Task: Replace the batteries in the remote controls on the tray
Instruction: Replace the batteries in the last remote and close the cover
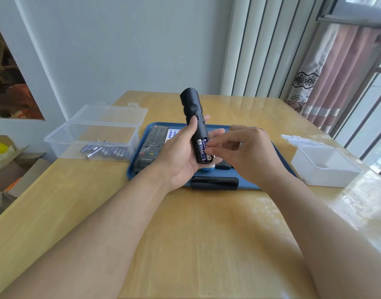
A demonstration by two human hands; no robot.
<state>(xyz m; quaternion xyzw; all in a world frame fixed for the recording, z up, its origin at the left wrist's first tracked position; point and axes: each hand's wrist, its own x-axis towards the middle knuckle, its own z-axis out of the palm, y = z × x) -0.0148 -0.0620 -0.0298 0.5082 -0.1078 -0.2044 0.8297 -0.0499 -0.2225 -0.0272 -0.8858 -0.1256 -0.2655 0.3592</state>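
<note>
My left hand (181,156) grips a black remote (192,117) upright above the blue tray (280,160), back side toward me, with its battery bay open. Two purple batteries (202,150) sit in the bay. The fingertips of my right hand (241,152) touch the right-hand battery. On the tray lie a long black remote (154,143), a white remote with blue buttons (173,133), a white and blue object (207,168) under my left hand, and a black cover-like piece (215,183) at the front edge.
A clear open box (94,134) holding several purple batteries (105,150) stands left of the tray. A white open box (323,165) stands on the right. The wooden table (196,234) meets a wall behind; cardboard boxes (10,169) sit on the floor at left.
</note>
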